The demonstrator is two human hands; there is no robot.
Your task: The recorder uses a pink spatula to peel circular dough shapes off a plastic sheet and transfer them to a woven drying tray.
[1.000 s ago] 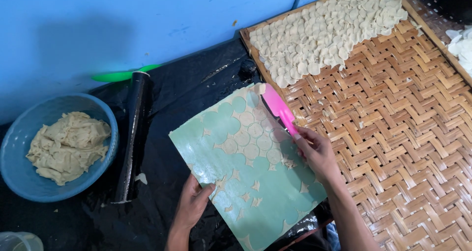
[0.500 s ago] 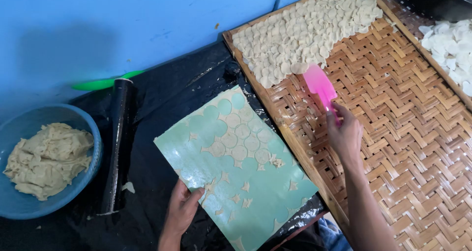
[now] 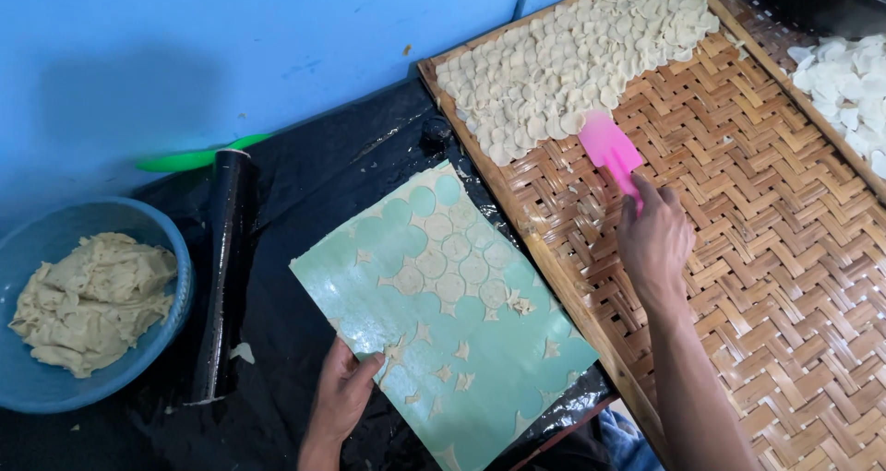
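Observation:
My right hand (image 3: 653, 240) grips a pink spatula (image 3: 609, 148) over a woven bamboo tray (image 3: 766, 259), its blade touching the edge of a layer of small pale dough rounds (image 3: 563, 65) spread on the tray's far end. My left hand (image 3: 343, 393) holds the near edge of a light green sheet (image 3: 452, 342) lying on black plastic. Thin dough circles (image 3: 457, 259) and small scraps still lie on the sheet.
A blue bowl (image 3: 171, 333) with a lump of dough (image 3: 88, 300) sits at the left. A black rolling pin (image 3: 221, 268) lies beside it, with a green tool (image 3: 189, 160) behind. Another tray with white rounds (image 3: 849, 83) is at the far right. A blue wall runs behind.
My right hand has carried the pink spatula from the green sheet over to the bamboo tray, up to the dough rounds. My left hand stays on the sheet's edge.

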